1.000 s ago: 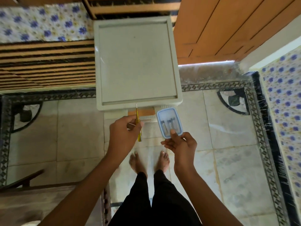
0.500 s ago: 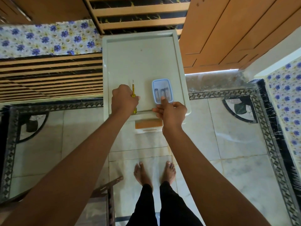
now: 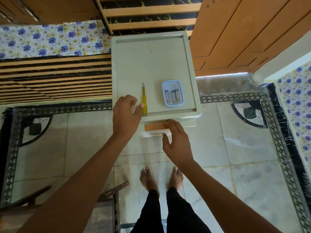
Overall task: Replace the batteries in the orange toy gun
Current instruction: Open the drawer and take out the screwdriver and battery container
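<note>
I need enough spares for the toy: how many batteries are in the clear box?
3, all in the clear box: one battery at left, two together at right, blurry; others may hide.

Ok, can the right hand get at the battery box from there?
Probably yes. The battery box sits near the front edge of the table, just beyond the right hand, with nothing between them; the screwdriver lies off to the left.
</note>
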Action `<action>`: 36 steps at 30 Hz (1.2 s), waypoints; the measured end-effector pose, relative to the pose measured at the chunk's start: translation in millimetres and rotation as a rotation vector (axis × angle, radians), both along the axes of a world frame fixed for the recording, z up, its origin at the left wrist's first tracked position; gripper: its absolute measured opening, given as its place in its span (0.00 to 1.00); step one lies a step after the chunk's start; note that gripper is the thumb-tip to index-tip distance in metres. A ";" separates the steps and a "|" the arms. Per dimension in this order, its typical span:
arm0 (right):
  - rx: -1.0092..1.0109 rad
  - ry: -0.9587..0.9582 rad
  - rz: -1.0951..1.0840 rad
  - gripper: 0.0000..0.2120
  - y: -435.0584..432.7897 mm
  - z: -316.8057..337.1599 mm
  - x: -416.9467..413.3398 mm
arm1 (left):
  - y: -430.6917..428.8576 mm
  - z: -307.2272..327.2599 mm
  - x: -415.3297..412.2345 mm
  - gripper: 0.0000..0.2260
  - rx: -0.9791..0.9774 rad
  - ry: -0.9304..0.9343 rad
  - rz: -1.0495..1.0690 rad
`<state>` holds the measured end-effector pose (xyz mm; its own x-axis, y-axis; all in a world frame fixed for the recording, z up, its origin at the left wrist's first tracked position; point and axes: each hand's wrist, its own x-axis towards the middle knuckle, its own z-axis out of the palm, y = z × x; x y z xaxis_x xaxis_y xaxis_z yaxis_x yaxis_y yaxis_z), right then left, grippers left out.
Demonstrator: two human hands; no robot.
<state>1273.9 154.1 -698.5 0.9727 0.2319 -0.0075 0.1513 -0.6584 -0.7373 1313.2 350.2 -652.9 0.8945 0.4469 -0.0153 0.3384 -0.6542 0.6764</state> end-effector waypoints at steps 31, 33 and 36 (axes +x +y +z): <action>-0.269 0.771 0.072 0.16 3.5 -85.5 16.5 | 54.5 -57.7 -61.9 0.23 0.275 -0.140 -0.383; -0.203 0.784 -0.078 0.13 11.7 -89.5 33.3 | 53.7 -61.1 -62.1 0.23 0.330 -0.148 -0.366; -0.089 0.730 -0.376 0.17 17.6 -87.1 45.0 | 52.5 -64.8 -61.8 0.22 0.376 -0.175 -0.357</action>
